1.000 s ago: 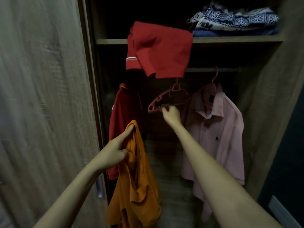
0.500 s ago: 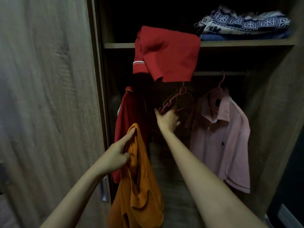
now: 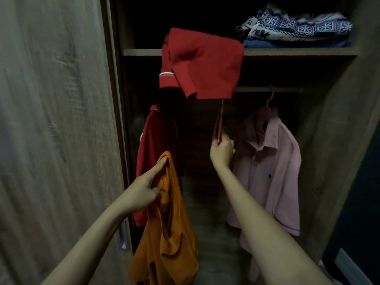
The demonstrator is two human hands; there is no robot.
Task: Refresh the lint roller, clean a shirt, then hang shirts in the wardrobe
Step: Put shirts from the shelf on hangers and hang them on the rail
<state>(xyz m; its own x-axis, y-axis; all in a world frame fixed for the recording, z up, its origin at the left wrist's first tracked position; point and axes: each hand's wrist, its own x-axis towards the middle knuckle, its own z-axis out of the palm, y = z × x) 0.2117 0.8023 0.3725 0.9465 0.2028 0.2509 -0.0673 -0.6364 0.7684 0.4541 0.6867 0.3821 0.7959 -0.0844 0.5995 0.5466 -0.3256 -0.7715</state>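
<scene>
Over the last second the empty pink hanger (image 3: 220, 120) has been swung from broadside to edge-on, so that it is now seen as a thin, near-vertical plastic strip. Its lower end is clamped in the curled fingers of the right hand (image 3: 222, 151); its hook is hidden behind the red shirt (image 3: 201, 62) draped off the shelf (image 3: 298, 52). This is judged to be the hanger being freed from the rail (image 3: 267, 89) for the orange shirt (image 3: 168, 233). That shirt, soft and heavily creased, is held up in front of the open wardrobe by the left hand (image 3: 141, 192), whose forefinger is stretched up into the top fold while the other fingers are curled into the cloth. A matte pink polo shirt (image 3: 273, 165) is already hung on a like hanger, well to the right.
</scene>
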